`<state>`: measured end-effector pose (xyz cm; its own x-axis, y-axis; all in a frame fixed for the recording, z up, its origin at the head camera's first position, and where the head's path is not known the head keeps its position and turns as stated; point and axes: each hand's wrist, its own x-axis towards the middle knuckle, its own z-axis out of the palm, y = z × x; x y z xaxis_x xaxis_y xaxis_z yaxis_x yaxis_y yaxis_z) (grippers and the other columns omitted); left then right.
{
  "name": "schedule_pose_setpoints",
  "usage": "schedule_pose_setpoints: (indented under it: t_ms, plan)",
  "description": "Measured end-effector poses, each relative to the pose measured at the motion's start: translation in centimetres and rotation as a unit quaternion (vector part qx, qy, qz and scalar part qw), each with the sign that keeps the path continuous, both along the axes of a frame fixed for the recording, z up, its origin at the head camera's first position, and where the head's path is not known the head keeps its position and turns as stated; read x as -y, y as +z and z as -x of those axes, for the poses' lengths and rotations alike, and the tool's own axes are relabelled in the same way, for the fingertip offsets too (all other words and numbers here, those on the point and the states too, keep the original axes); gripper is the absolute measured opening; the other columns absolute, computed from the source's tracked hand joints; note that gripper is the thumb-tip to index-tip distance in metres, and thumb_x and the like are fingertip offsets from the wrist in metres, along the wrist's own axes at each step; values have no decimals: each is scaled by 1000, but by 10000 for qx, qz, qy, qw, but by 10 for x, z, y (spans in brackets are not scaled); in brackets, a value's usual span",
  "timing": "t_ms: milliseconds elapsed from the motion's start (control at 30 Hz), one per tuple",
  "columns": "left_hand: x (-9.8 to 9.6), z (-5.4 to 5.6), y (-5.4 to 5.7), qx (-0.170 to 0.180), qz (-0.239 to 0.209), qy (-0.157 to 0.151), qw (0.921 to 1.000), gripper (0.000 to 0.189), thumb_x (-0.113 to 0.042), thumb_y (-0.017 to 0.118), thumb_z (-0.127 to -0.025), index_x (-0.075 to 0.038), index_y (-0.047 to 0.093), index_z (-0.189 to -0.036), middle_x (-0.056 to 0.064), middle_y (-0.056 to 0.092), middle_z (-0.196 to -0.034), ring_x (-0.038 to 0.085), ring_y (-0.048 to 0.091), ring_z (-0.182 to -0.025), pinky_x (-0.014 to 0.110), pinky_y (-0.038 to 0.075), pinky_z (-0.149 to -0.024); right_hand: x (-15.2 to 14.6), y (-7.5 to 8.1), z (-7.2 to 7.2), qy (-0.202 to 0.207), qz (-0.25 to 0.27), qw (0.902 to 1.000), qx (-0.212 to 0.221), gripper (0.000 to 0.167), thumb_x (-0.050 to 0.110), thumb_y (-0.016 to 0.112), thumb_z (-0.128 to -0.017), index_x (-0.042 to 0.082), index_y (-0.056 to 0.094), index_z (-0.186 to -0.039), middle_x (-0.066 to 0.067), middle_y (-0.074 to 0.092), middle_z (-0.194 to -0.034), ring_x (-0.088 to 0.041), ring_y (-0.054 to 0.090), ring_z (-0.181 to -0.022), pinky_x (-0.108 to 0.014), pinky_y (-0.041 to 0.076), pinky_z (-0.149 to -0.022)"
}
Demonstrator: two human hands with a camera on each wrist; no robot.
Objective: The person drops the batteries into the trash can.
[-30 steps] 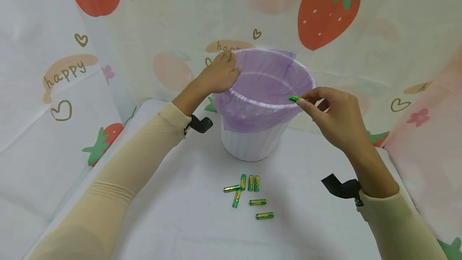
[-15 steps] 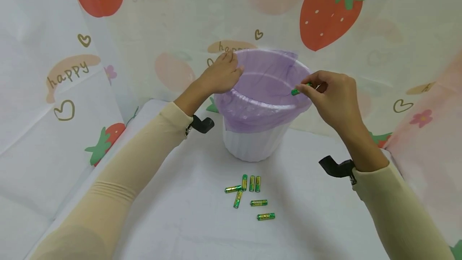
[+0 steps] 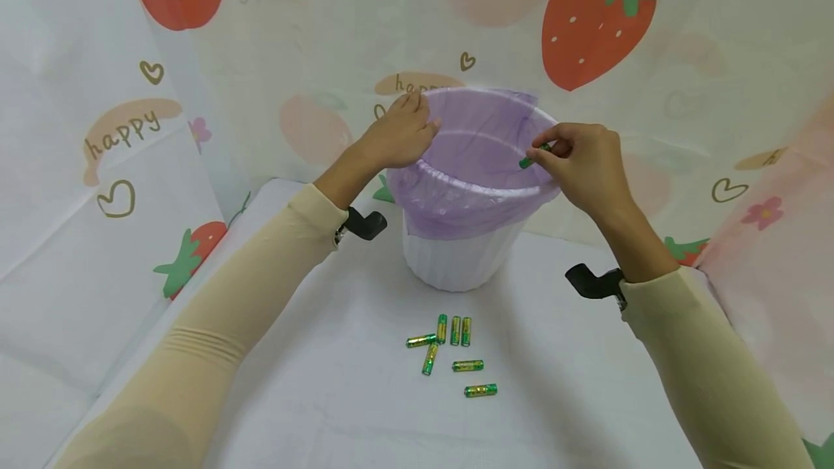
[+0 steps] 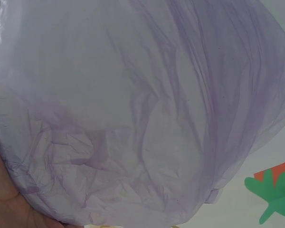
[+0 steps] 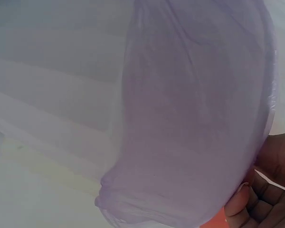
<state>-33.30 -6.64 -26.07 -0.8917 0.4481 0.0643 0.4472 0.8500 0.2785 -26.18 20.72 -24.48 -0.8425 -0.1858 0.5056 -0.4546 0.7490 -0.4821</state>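
A white trash can point(image 3: 456, 263) stands on the table, lined with a purple plastic bag point(image 3: 465, 217) folded over its rim. My left hand point(image 3: 400, 132) grips the rim at the left, its thumb toward the inside. At the right rim, my right hand point(image 3: 583, 165) pinches a green battery point(image 3: 525, 163) between thumb and fingers, over the opening. In the left wrist view the bag point(image 4: 171, 114) fills most of the picture, with part of the left hand point(image 4: 9, 206) at the lower left. The right wrist view shows curled fingers point(image 5: 242, 202) beside the bag; the battery is hidden there.
In front of the can several green and gold batteries point(image 3: 481, 390) lie scattered on the white tablecloth point(image 3: 365, 411). Behind and at the sides hangs a curtain point(image 3: 326, 27) printed with strawberries. A black wrist camera mount point(image 3: 594, 281) sticks out from the right sleeve.
My right hand has moved up and left with the battery, from the right front rim to over the opening. The left hand keeps its hold on the rim.
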Motion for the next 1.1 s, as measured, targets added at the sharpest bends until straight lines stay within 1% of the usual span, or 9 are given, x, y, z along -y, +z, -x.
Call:
schedule_pose_setpoints:
  t_ms: [167, 367, 500, 600, 733, 867, 1100]
  plan:
    - [0, 1, -1, -9, 22, -11, 10000, 66, -34, 18, -112, 13, 7, -156, 27, 0, -167, 34, -5, -156, 36, -4, -126, 1, 0, 1, 1, -8, 9998, 180, 12, 11, 78, -91, 1, 79, -99, -14, 73, -79, -16, 60, -66, -16, 43, -51]
    - [-1, 2, 0, -66, 65, -52, 9999, 65, -33, 18, -112, 14, 8, -156, 27, 0, -166, 35, -4, -156, 36, -4, -126, 2, -3, 0, -2, -200, 9995, 257, 13, 10, 77, -91, 2, 78, -100, -14, 74, -81, -21, 62, -68, -18, 43, -51]
    - [0, 2, -1, -72, 63, -53, 9999, 65, -33, 18, -112, 14, 8, -156, 28, 0, -166, 35, -4, -156, 36, -5, -126, 4, -6, 0, -56, -627, 9977, 256, 14, 10, 78, -90, 3, 78, -102, -15, 74, -83, -24, 62, -69, -26, 42, -52]
    - [0, 2, -1, -68, 57, -53, 9999, 65, -33, 18, -112, 14, 8, -156, 28, 0, -166, 35, -4, -156, 36, -4, -126, 6, -8, 0, -128, -919, 9954, 225, 20, 11, 78, -90, 3, 77, -109, -16, 76, -87, -26, 63, -70, -32, 43, -54]
    - [0, 2, -1, -80, 90, -55, 9999, 65, -33, 18, -112, 14, 8, -155, 28, 0, -166, 35, -4, -156, 36, -4, -126, 7, -8, 0, -163, -985, 9948, 208, 25, 9, 77, -90, 3, 75, -113, -17, 76, -92, -29, 67, -75, -37, 45, -60]
    - [0, 2, -1, -106, 135, -63, 9998, 65, -32, 18, -112, 15, 9, -155, 29, 2, -166, 35, -4, -156, 36, -5, -126, 7, -9, 0, -156, -949, 9952, 208, 19, 9, 76, -90, 2, 76, -108, -18, 76, -93, -31, 68, -79, -38, 47, -62]
    - [0, 3, -1, -115, 122, -40, 9999, 65, -32, 18, -112, 15, 9, -155, 28, 1, -166, 35, -3, -156, 36, -4, -126, 6, -11, 1, -145, -901, 9958, 110, 14, 9, 75, -91, 1, 76, -103, -17, 76, -91, -30, 65, -78, -39, 46, -62]
